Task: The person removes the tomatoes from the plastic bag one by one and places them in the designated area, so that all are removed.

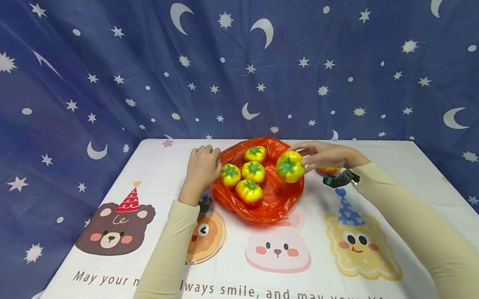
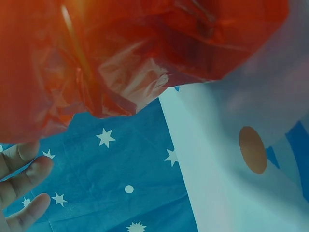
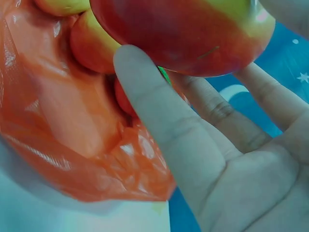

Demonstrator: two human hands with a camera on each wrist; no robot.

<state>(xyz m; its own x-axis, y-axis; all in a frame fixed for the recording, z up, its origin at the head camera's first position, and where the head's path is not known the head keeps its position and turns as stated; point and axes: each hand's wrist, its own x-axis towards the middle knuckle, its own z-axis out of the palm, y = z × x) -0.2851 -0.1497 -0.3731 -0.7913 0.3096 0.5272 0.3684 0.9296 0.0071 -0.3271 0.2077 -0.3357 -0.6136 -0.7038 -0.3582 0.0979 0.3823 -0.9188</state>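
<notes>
A red plastic bag [image 1: 275, 205] lies spread on the table with several yellow tomatoes [image 1: 249, 192] inside, each topped by a green star-shaped calyx. My left hand [image 1: 203, 166] is at the bag's left rim, fingers curled, gripping the plastic. In the left wrist view, three fingertips [image 2: 36, 169] show below the bag's edge. Over the bag's right side, my right hand [image 1: 320, 156] holds another tomato [image 1: 290, 166], calyx facing the head camera. The right wrist view shows that tomato's red underside [image 3: 159, 34], with the thumb and fingers around it.
One more tomato [image 1: 328, 170] sits on the table under the right hand, mostly hidden by it. The white tablecloth [image 1: 148, 267] bears cartoon prints and lettering. A dark blue curtain [image 1: 229, 92] with moons and stars hangs behind the table.
</notes>
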